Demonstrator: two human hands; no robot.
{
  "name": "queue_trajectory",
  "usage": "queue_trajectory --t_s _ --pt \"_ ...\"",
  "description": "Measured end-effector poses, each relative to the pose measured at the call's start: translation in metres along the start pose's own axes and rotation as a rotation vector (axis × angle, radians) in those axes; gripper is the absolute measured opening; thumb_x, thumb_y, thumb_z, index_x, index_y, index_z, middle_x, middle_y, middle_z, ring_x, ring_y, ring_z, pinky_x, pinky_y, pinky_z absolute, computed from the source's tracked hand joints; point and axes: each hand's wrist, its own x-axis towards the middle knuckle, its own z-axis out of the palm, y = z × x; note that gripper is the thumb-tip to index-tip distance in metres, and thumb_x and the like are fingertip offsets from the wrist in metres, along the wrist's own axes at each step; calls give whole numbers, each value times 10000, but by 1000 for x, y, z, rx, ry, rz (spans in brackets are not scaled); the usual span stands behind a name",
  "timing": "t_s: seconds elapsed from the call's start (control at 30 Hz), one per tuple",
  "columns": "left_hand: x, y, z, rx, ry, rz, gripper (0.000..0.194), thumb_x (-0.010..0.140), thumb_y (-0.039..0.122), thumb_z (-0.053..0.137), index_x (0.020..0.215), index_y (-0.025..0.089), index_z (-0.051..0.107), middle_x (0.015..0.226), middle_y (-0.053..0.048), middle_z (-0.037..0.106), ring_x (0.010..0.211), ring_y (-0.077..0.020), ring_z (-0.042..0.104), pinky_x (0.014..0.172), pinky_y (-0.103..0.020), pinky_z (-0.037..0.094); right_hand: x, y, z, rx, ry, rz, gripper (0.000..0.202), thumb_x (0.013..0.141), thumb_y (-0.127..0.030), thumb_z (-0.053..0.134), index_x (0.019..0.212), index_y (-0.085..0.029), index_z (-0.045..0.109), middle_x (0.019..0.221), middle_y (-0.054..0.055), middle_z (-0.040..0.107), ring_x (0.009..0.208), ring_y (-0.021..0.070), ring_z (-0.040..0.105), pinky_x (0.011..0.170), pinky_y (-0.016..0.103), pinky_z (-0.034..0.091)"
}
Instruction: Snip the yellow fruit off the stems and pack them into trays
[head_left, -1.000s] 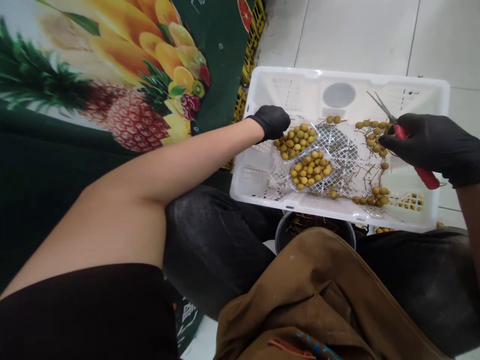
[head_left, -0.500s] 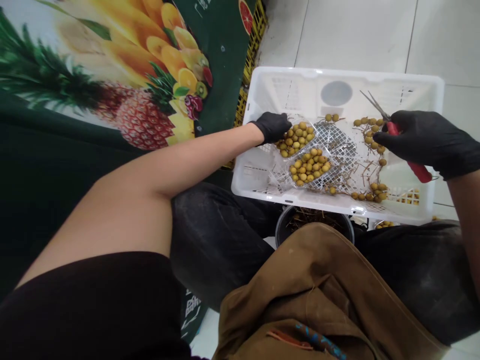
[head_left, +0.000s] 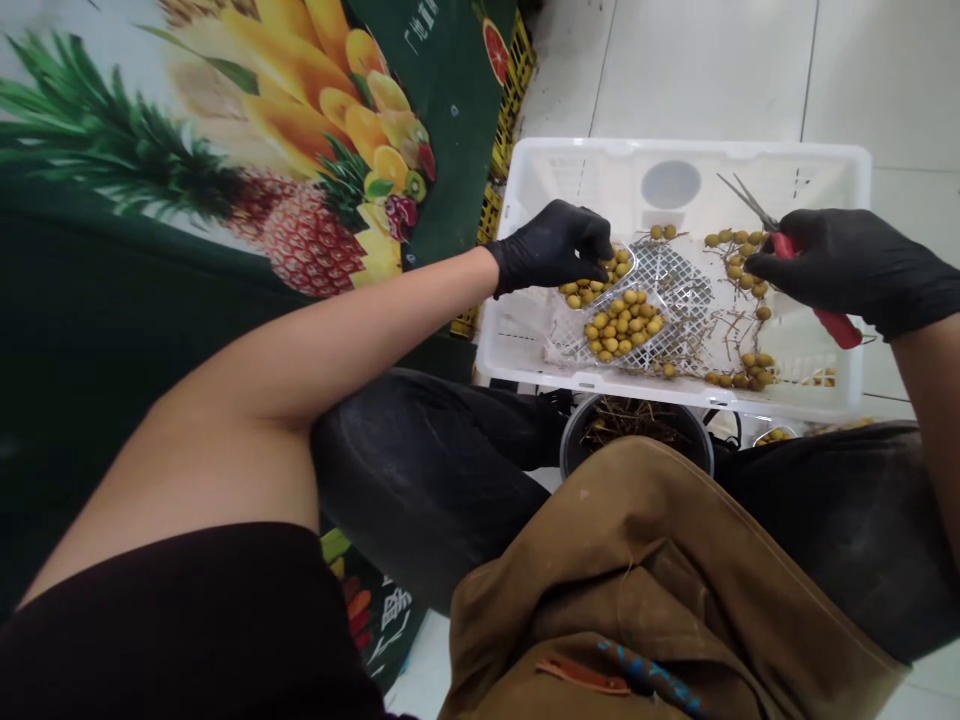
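In a black glove, my left hand (head_left: pixel 556 246) hovers over the upper clear plastic punnet of longans (head_left: pixel 579 292). Its thumb and fingertips come together at that punnet's edge; whatever lies between them is hidden. A second punnet of longans (head_left: pixel 624 325) sits just below it. My right hand (head_left: pixel 855 262), gloved too, is closed around the red handles of a pair of scissors (head_left: pixel 838 328), whose narrow blades point up and left, slightly parted. Beneath the scissors, a bunch of longans on stems (head_left: pixel 739 262) lies against the far side of the white basket (head_left: pixel 690 150).
Loose longans (head_left: pixel 742 375) and cut twigs (head_left: pixel 694 335) are scattered over the basket floor. Below the basket, between my knees, stands a round bucket (head_left: pixel 571 460) containing twigs. A green fruit-printed panel (head_left: pixel 450 150) and yellow crates (head_left: pixel 512 90) border the left side.
My left hand has risen off the punnet's left edge and shifted right, thumb and fingers now meeting over the fruit. The right hand with the scissors has barely moved.
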Motion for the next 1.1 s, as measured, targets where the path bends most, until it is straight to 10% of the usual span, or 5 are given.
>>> queue_trajectory --t_s 0.3,0.53,0.73,0.87,1.1 --pt "-28 45 1 -203 14 64 299 878 343 905 1072 146 793 1040 -88 813 948 -226 758 876 -381 639 -29 -2 -8 -59 -2 60 285 1090 -477 613 1057 -203 684 860 110 658 711 193 429 756 387 398" --pt "-72 103 46 -281 -432 239 215 1028 212 707 1146 215 887 1081 -103 869 913 -183 805 842 -269 609 -47 8 -7 -60 30 60 348 1086 -506 606 1130 -180 721 916 145 687 776 224 495 777 394 401" --pt "-97 133 74 -228 -544 299 203 1007 147 737 1130 234 873 1143 -95 866 941 -202 806 819 -270 606 -55 24 -11 14 84 59 313 1044 -495 637 1086 -198 726 921 129 702 784 223 531 782 382 413" --pt "-59 124 65 -180 -403 308 166 1026 239 746 1146 201 854 1105 -107 855 883 -184 786 841 -287 608 -50 31 -17 99 104 75 252 988 -500 669 986 -248 664 871 83 667 747 210 506 763 364 407" --pt "114 75 110 190 -29 127 322 987 216 667 1240 151 855 1183 -152 840 1028 -270 770 1015 -425 603 -30 29 -21 229 153 121 248 952 -487 674 989 -241 669 965 111 720 872 256 609 812 382 454"
